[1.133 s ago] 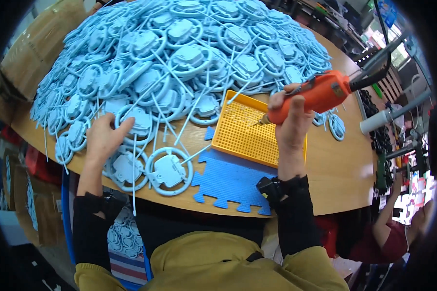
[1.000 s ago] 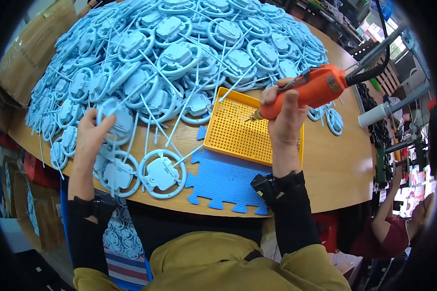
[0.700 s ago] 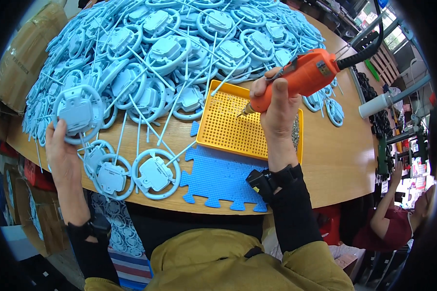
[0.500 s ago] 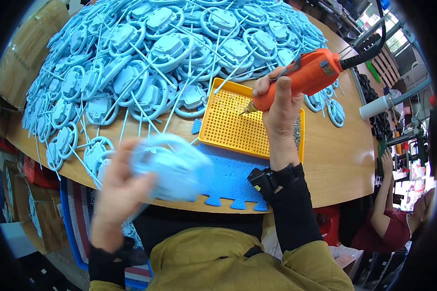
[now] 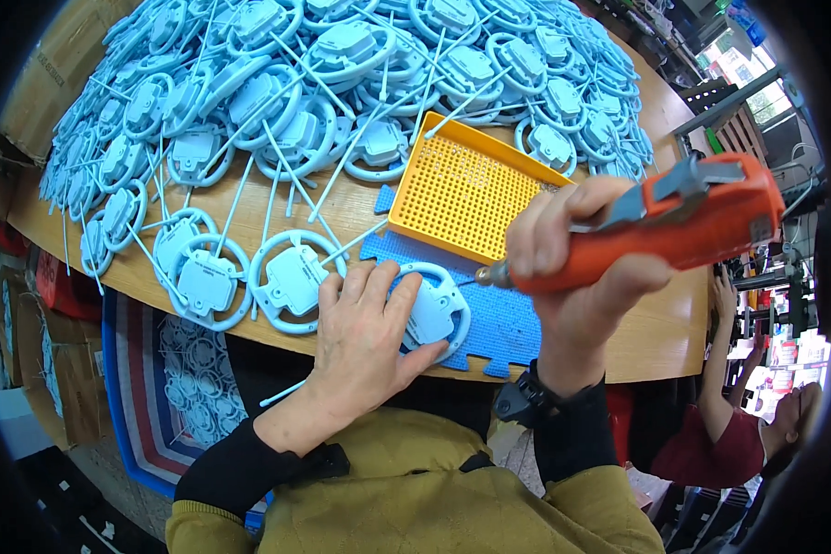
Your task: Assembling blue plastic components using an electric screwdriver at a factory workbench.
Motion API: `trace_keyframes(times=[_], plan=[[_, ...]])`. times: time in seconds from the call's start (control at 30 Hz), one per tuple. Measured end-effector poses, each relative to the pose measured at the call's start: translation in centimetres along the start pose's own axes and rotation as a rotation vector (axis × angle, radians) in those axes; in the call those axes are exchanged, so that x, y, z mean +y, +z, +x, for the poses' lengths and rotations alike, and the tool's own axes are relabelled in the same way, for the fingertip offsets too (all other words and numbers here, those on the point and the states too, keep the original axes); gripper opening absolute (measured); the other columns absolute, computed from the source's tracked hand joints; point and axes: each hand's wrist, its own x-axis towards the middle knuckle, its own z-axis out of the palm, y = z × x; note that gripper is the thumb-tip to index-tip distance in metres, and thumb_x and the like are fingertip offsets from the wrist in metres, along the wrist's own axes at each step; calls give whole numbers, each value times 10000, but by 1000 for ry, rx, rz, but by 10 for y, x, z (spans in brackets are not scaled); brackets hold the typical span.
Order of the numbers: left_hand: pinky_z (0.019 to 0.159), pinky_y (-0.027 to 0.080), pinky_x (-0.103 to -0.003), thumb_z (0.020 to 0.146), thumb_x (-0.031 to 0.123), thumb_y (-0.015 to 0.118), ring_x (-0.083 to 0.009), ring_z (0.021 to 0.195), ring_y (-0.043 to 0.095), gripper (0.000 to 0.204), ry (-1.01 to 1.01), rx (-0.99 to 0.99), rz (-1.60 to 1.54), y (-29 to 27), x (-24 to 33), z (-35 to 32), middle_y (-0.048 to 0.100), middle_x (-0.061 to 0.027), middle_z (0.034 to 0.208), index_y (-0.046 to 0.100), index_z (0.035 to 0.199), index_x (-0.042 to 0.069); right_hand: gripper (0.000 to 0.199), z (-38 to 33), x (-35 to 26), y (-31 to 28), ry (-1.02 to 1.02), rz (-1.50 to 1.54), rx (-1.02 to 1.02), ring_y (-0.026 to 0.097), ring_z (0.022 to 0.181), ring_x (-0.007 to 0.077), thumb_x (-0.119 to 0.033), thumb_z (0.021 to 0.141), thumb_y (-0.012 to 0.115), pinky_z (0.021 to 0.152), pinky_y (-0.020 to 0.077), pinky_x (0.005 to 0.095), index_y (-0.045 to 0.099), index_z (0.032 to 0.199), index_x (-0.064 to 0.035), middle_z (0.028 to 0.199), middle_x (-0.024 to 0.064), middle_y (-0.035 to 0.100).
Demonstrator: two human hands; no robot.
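Note:
My left hand [image 5: 365,337] lies flat on a light blue ring-shaped plastic part [image 5: 434,312], pressing it onto a blue foam mat [image 5: 499,319] at the table's near edge. My right hand [image 5: 577,268] grips an orange electric screwdriver [image 5: 674,231]. Its metal tip hangs just right of the part, a little above the mat. A yellow perforated tray [image 5: 466,189] sits beyond the mat.
A large heap of several identical light blue parts [image 5: 323,74] with long sprue sticks covers the far wooden table [image 5: 660,323]. Two loose parts [image 5: 249,277] lie left of my hand. Another person in red [image 5: 739,434] sits at the right. A blue crate of parts [image 5: 157,369] stands below the table.
My left hand picked one part from the left of the pile, carried it across and laid it on the foam mat. The screwdriver came down toward me, closer to the part.

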Motion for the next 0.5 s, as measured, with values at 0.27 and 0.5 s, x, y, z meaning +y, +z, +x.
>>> trace_keyframes(times=[0.27, 0.5], plan=[[844, 301, -433, 602, 323, 792, -275, 1020, 455, 604, 33, 30, 21, 1, 5, 4, 506, -134, 1056, 545, 1069, 30, 666, -23, 1, 5, 120, -114, -22, 508, 529, 140, -655, 741, 616, 479, 433, 255, 479, 959, -41, 609, 27, 483], [943, 294, -474, 603, 319, 801, -320, 1108, 452, 623, -7, -6, 14, 1, 6, 5, 508, -138, 1102, 558, 1097, 28, 653, -23, 6, 3, 190, -57, -98, 507, 538, 138, -642, 732, 638, 483, 431, 253, 472, 950, -50, 616, 28, 487]])
